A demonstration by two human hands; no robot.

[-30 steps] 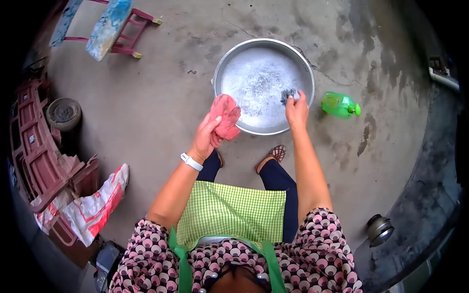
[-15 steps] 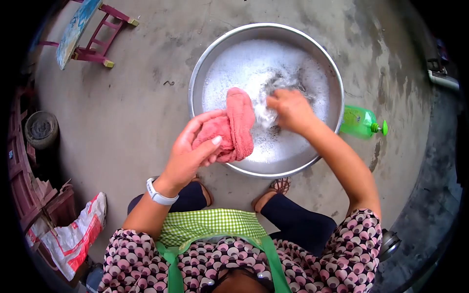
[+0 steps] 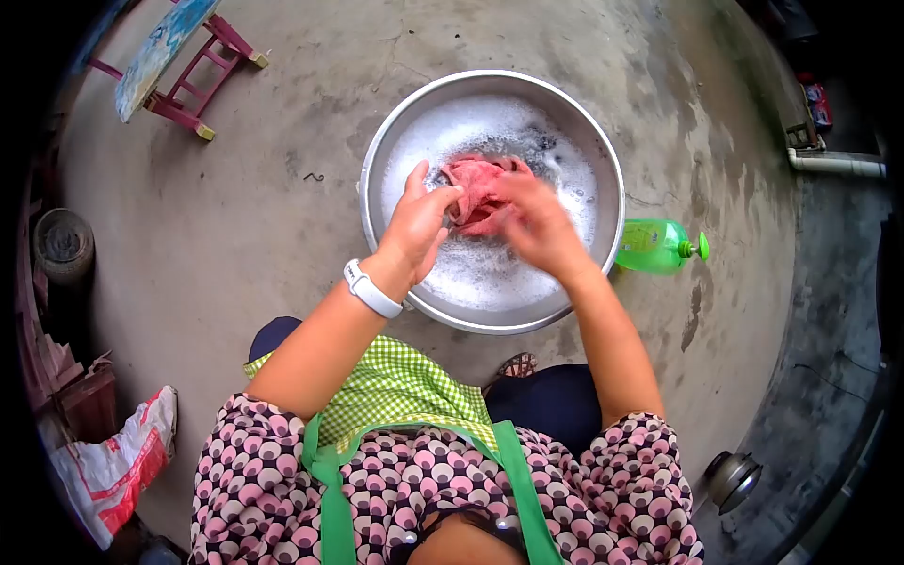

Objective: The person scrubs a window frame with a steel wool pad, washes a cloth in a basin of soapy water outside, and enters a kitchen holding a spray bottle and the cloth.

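A crumpled pink-red cloth [image 3: 478, 192] lies on the suds inside a large round metal basin [image 3: 372, 160]. At the cloth's left side is my left hand [image 3: 414, 226], fingers stretched and apart, with the thumb at the cloth's edge. It wears a white wristband [image 3: 372, 290]. My right hand [image 3: 541, 226] is over the cloth's right edge, its fingers smeared by motion, so its grip on the cloth cannot be made out. White soapy foam [image 3: 490, 282] covers much of the water around the cloth, with darker water at the upper right.
A green pump bottle [image 3: 653, 247] lies on the concrete beside the basin's right. A small bench [image 3: 165, 56] stands at upper left. Along the left are a tyre-like round object [image 3: 64, 245] and a white-and-red sack [image 3: 122, 471]. A metal pot [image 3: 733, 482] sits at lower right.
The cloth, earlier held folded in my left hand near the basin's front-left rim, is now spread and crumpled on the suds. Both hands have come to its sides. The view has shifted slightly.
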